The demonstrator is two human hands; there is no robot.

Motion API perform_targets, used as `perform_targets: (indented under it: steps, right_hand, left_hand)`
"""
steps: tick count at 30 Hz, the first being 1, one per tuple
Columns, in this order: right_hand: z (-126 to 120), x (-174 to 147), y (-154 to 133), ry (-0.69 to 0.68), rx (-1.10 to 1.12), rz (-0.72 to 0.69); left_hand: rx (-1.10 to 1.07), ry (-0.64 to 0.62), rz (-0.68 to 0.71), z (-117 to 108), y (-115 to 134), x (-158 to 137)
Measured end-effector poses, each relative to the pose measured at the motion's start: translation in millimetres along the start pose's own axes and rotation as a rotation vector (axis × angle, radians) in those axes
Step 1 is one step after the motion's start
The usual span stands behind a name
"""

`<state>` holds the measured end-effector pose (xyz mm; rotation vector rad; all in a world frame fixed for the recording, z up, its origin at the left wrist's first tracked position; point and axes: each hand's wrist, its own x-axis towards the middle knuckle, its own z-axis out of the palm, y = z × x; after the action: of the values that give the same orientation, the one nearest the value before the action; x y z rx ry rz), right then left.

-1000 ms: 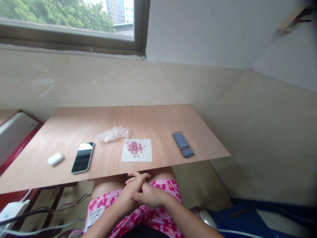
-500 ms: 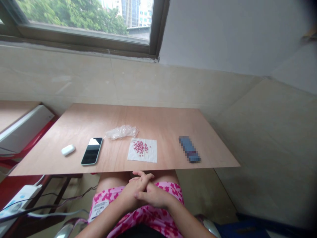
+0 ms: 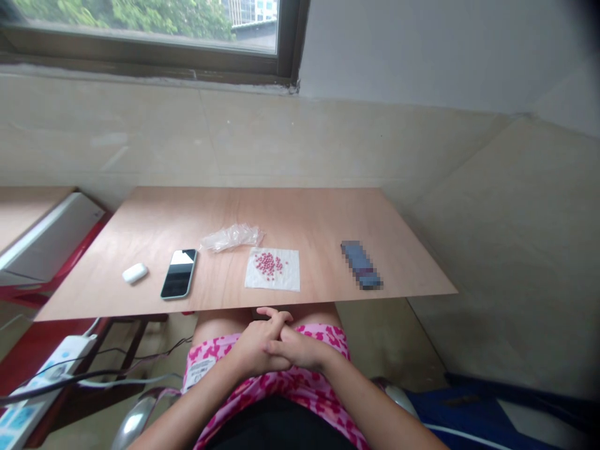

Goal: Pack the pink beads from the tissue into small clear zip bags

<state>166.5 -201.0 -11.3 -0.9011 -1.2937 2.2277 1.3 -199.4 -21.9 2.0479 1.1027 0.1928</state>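
Observation:
My left hand (image 3: 257,345) and my right hand (image 3: 300,347) are clasped together over my lap, just below the table's front edge. Their fingers are interlaced and closed, with no object visible in them. Closest to them on the table lies a square white paper or tissue (image 3: 289,281) carrying several small pink beads or pellets (image 3: 268,265). Behind it is a crumpled clear plastic bag (image 3: 232,237). To the left sit a phone (image 3: 179,275) with a dark screen and a small white earbud case (image 3: 135,273). A pixelated dark blue oblong item (image 3: 360,264) rests to the right.
The wooden tabletop (image 3: 319,212) stands near a tiled wall (image 3: 300,137) under a window. At lower left, a white power strip (image 3: 51,375) with cables lies on a reddish surface. Blue fabric (image 3: 450,409) shows at lower right.
The view has tipped down slightly, so the table and hands appear higher in the picture. My hands stay clasped, and the things on the table keep their places.

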Motion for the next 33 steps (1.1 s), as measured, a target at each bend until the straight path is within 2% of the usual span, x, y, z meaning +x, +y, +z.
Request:
perform_targets:
  steps: [13,21,25,29,31,33]
  right_hand:
    - [1,1,2,0.043,0.005,0.014]
    - [-5,-8,-19,0.045,-0.293,0.02]
    - [-13,-10,-26,-0.002,-0.265,-0.032]
    - [-27,-15,-28,0.012,-0.141,-0.066]
    - [-36,-19,-31,0.043,-0.09,-0.085]
    - [-43,-21,-33,0.096,-0.05,-0.103]
  left_hand:
    - [-0.028,0.022,0.01,0,0,0]
    - [0.064,0.046,0.107,5,-12,5]
    - [0.116,0.083,0.136,0,-14,6]
    - [0.046,0.222,0.18,-6,-23,5]
    - [-0.032,0.355,0.179,-17,-31,8]
    - [-0.074,0.528,0.149,-38,-43,13]
